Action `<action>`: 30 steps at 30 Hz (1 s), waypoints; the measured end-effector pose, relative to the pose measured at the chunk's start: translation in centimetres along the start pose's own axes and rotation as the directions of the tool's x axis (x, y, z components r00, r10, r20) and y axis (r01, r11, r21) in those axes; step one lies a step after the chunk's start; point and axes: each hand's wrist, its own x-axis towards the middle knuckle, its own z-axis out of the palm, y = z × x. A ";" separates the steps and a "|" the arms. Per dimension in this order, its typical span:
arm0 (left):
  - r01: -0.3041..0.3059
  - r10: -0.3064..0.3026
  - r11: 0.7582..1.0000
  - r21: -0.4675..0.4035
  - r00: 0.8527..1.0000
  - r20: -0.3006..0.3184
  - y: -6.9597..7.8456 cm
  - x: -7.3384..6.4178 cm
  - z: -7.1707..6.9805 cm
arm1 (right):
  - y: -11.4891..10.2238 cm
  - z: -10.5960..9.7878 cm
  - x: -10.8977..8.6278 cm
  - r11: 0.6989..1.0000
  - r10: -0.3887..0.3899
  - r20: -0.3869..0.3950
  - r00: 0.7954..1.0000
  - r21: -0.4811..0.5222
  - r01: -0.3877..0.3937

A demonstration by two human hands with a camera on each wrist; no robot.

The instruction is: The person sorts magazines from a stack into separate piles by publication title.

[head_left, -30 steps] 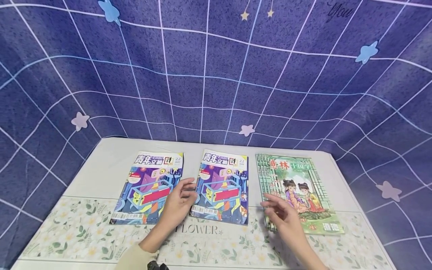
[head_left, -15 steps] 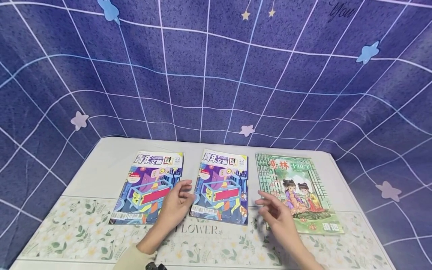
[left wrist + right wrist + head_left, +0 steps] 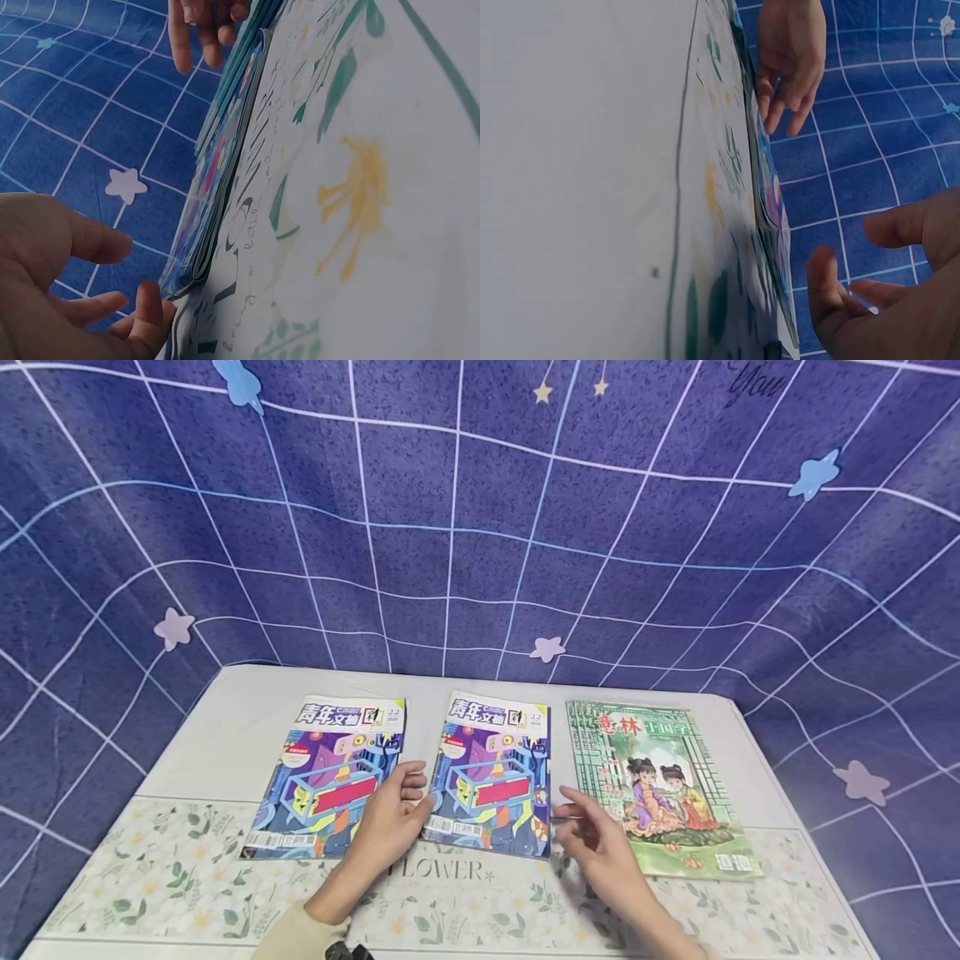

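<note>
A purple magazine [image 3: 491, 768] lies in the middle of the table, its barcode edge toward me. My left hand [image 3: 392, 818] is at its left edge, fingers loosely bent and holding nothing, partly covering a second magazine [image 3: 318, 777] with the same cover. To the right of the middle magazine hovers my right hand [image 3: 600, 843], fingers relaxed with a gap before that magazine's right edge. It overlaps the lower left corner of a fanned pile of green magazines [image 3: 675, 785]. The left wrist view shows the left fingers [image 3: 150, 311] close by the magazine edges.
The white table [image 3: 225, 710] has a floral cover [image 3: 187, 877] with printed lettering along its front part. Behind it hangs a blue gridded cloth [image 3: 487, 568] with stars. A dark watch-like band [image 3: 348, 952] shows at the left cuff.
My right hand has moved left, away from the green magazines and toward the middle magazine. The left hand has barely shifted. The magazines stay where they were.
</note>
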 end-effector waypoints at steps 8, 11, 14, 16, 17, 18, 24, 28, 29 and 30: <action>0.007 -0.007 1.000 0.005 1.000 0.006 0.1 -0.1 0.1 | 0.2 0.7 -0.1 1.000 0.010 -0.009 1.000 -0.001 -0.010; 0.013 -0.013 1.000 0.000 1.000 0.011 0.2 -0.2 0.1 | 0.3 1.0 -0.2 0.999 0.035 -0.004 0.999 -0.014 -0.035; 0.017 -0.017 1.000 -0.002 1.000 0.020 0.3 -0.3 0.2 | 0.4 1.1 -0.3 0.998 0.053 -0.005 0.999 -0.017 -0.053; 0.015 -0.015 1.000 0.000 1.000 0.022 0.3 -0.3 0.3 | 0.4 1.1 -0.4 0.998 0.063 -0.006 0.998 -0.016 -0.063; 0.014 -0.014 1.000 0.000 1.000 0.022 0.3 -0.3 0.3 | 0.4 1.2 -0.3 0.998 0.066 -0.007 0.998 -0.010 -0.066; 0.013 -0.013 1.000 0.000 1.000 0.022 0.3 -0.2 0.3 | 0.4 1.2 -0.3 0.998 0.069 -0.008 0.998 -0.006 -0.069; 0.023 -0.023 1.000 0.002 1.000 0.018 0.3 -0.2 0.3 | 0.4 1.2 -0.2 0.996 0.087 -0.006 0.996 0.019 -0.087; 0.029 -0.029 1.000 0.008 0.999 0.017 0.4 -0.1 0.3 | 0.4 1.2 -0.2 0.995 0.093 -0.005 0.996 0.028 -0.092; 0.029 -0.029 1.000 0.011 0.999 0.017 0.4 -0.1 0.4 | 0.4 1.2 -0.2 0.995 0.094 -0.005 0.996 0.031 -0.094; 0.028 -0.029 1.000 0.012 0.999 0.016 0.4 -0.1 0.4 | 0.4 1.2 -0.2 0.995 0.093 -0.007 0.996 0.032 -0.093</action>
